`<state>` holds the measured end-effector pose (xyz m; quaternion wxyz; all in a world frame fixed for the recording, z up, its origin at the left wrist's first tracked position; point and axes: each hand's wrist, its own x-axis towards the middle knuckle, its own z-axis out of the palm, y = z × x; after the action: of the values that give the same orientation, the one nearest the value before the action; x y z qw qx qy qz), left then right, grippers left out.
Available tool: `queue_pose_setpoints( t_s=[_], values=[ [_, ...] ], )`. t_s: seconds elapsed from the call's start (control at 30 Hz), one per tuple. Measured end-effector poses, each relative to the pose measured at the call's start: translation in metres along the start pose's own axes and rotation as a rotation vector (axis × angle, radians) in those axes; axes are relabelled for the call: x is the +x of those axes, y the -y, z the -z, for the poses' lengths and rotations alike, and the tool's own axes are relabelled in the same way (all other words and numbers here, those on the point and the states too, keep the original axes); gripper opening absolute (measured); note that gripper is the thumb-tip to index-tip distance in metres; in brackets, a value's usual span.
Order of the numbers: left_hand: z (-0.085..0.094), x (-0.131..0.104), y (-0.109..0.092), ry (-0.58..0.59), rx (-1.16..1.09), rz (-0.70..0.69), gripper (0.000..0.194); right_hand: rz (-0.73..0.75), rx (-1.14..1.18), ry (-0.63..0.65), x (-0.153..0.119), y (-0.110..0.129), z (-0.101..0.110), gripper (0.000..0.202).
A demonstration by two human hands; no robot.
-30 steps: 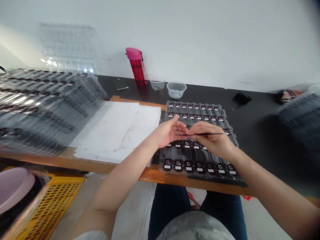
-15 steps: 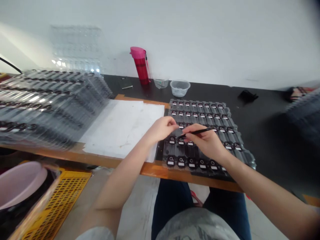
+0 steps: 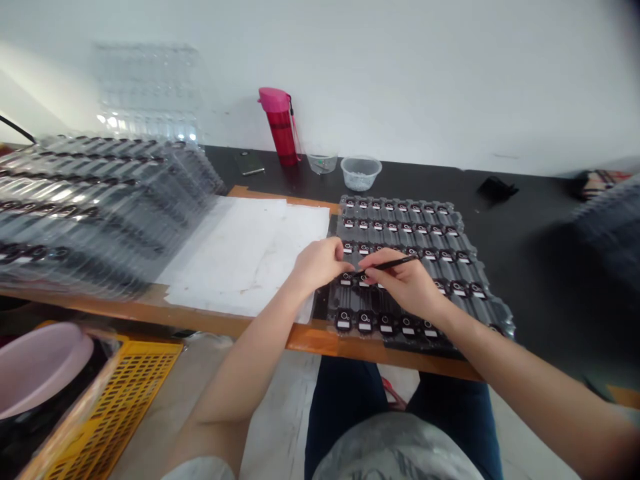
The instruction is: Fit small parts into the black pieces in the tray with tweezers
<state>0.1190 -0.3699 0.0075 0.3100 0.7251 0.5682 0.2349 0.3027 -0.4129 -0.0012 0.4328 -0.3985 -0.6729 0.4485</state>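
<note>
Now, head view, right hand [image 3: 407, 287] pinching a thin black tool [image 3: 395, 264] over the black parts tray [image 3: 470, 273], tool tip at the tray's left middle rows, left hand [image 3: 320, 263] curled beside it with fingers on a small part there, white paper sheet [image 3: 250, 247] just left, pink bottle [image 3: 280, 133] at the wall.

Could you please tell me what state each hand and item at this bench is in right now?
right hand: closed on a thin black tool, over the parts tray.
left hand: curled, fingertips at the tool's tip.
parts tray: flat on the bench, pockets filled.
pink bottle: upright, lid shut.
clear cup: upright, uncovered.
tray stack: piled high at left.
</note>
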Motion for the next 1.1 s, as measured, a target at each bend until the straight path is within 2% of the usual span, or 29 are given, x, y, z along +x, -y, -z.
queue_pose_setpoints(
  t_s=[0.5,0.87,1.0,1.1],
  values=[
    [0.000,0.000,0.001,0.117,0.174,0.008,0.025,0.026,-0.052,0.030,-0.002,-0.006,0.000,0.012],
    [-0.001,-0.001,0.001,0.094,0.209,-0.012,0.021,0.146,-0.219,0.014,-0.001,-0.004,0.002,0.011],
    [-0.001,-0.001,0.002,0.100,0.204,0.000,0.024,0.110,-0.165,-0.013,-0.005,0.004,0.008,0.013],
    [0.001,0.000,0.005,0.103,0.120,-0.002,0.025,0.069,-0.073,-0.073,-0.012,0.014,0.018,0.016]
  ],
)
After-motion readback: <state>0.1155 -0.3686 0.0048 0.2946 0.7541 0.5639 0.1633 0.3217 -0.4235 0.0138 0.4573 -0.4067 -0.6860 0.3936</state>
